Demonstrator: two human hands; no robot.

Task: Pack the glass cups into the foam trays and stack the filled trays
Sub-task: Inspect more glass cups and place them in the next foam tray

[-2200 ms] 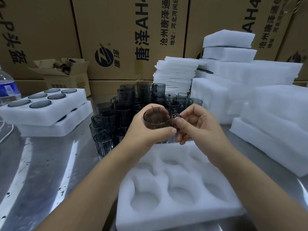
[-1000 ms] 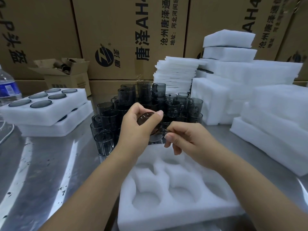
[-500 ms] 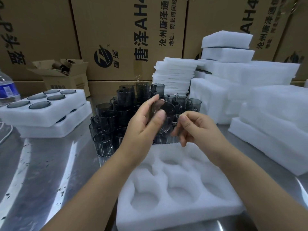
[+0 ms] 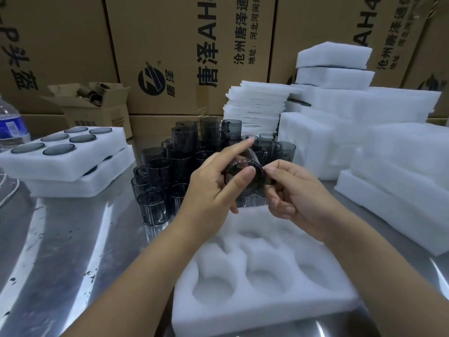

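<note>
While the tray point(image 4: 243, 319) on the counter point(image 4: 60, 251) lies as bare as it did two seconds back, no hollow yet filled, the work above it has shifted. The left hand point(image 4: 213, 190) and right hand point(image 4: 298, 198) have turned the cup point(image 4: 244, 177) from mouth-up to tilted, one round end now facing the person. It is held in the air over the tray's far edge, in front of the loose cups point(image 4: 160, 171). The left grip clasps the body, thumb on the rim and forefinger straight across the top; the right grip pinches the handle. This reads as checking or aligning the cup so the handle suits a hollow; seating has not begun, and two filled trays point(image 4: 80, 164) wait stacked at left. As for writing, the cartons point(image 4: 189, 45) behind carry a round logo, large "唐泽 AH", then smaller "沧州唐泽通" and "地址:河北河间", each cut off at the edge. The bottle point(image 4: 9, 125) at far left has a blue label too small to read.
</note>
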